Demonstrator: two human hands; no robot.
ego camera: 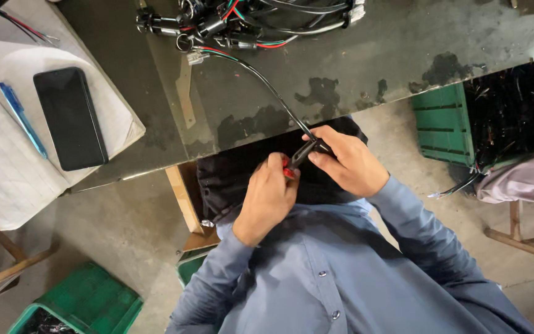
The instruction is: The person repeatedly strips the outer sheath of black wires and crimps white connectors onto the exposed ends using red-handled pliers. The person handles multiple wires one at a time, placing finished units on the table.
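My right hand [348, 162] grips the end of a black sheathed cable [267, 86] that runs up across the dark table to a bundle of wire harnesses [230, 25]. My left hand [268, 196] is closed around a small tool with red handles [288, 171], whose tip meets the cable end between both hands. Both hands are held close together over my lap, just off the table's near edge. Red, green and white wires show where the cable's sheath ends by a small connector [196, 58].
A black phone [70, 117] and a blue pen [22, 120] lie on an open notebook [7, 173] at left. A green crate [445, 124] of black parts stands at right, another green crate [88, 303] at bottom left. Wooden stool legs [520, 238] are at right.
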